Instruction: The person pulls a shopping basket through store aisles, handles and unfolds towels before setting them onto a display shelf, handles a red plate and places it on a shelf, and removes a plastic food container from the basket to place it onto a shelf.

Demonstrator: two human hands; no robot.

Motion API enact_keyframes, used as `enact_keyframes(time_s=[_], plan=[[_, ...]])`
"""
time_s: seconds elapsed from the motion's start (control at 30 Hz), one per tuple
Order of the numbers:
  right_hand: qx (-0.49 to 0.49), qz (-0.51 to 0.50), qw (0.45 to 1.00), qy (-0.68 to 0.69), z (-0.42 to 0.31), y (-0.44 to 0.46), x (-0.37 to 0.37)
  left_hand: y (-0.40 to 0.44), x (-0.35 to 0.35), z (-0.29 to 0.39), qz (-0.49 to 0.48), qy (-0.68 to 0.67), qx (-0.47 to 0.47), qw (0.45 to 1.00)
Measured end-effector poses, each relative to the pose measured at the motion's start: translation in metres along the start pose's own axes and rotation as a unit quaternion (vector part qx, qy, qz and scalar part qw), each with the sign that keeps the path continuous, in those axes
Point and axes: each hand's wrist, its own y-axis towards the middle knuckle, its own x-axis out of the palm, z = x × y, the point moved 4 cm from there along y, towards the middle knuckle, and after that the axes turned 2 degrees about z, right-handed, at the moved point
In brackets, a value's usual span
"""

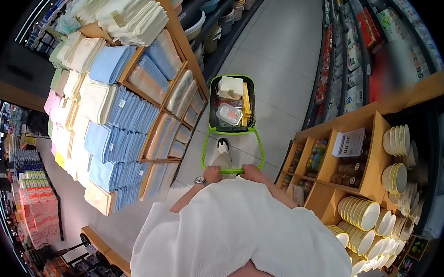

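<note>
My left hand, with a watch on its wrist, is wrapped round the left part of a bright green handle. Round the right part of the same handle my right hand is closed. The handle belongs to a dark basket with a green rim, which stands ahead of my feet. Inside it lie a folded white cloth, a clear plastic container with something orange on it, and a yellow package.
Stacked towels fill a wooden shelf on the left. On the right, a wooden shelf holds bowls and a price sign. A tiled aisle runs ahead between shelves of tubs and packaged goods.
</note>
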Motion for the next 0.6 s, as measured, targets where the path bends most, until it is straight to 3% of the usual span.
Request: enact_keyframes(time_s=[0.1, 0.2, 0.3, 0.33, 0.47, 0.53, 0.6], plan=[[-0.013, 0.037, 0.997, 0.068, -0.005, -0.026, 0.043, -0.039, 0.007, -0.005, -0.070, 0.010, -0.006, 0.997], [0.035, 0.040, 0.995, 0.079, -0.026, -0.061, 0.054, -0.069, 0.009, 0.000, -0.189, 0.036, 0.032, 0.981], [0.021, 0.048, 0.993, 0.107, -0.036, -0.078, 0.076, -0.092, 0.031, -0.001, -0.243, 0.057, 0.081, 0.965], [0.017, 0.047, 0.993, 0.106, -0.038, -0.083, 0.086, -0.103, 0.036, -0.003, -0.237, 0.067, 0.108, 0.963], [0.031, 0.000, 0.996, 0.088, -0.048, -0.086, 0.131, -0.133, 0.046, -0.018, -0.241, 0.052, 0.071, 0.967], [0.029, 0.004, 0.997, 0.075, -0.062, -0.089, 0.148, -0.152, 0.020, -0.013, -0.230, 0.094, -0.004, 0.969], [0.037, 0.011, 0.999, 0.026, -0.083, -0.092, 0.153, -0.175, -0.008, -0.016, -0.168, 0.079, 0.004, 0.983]])
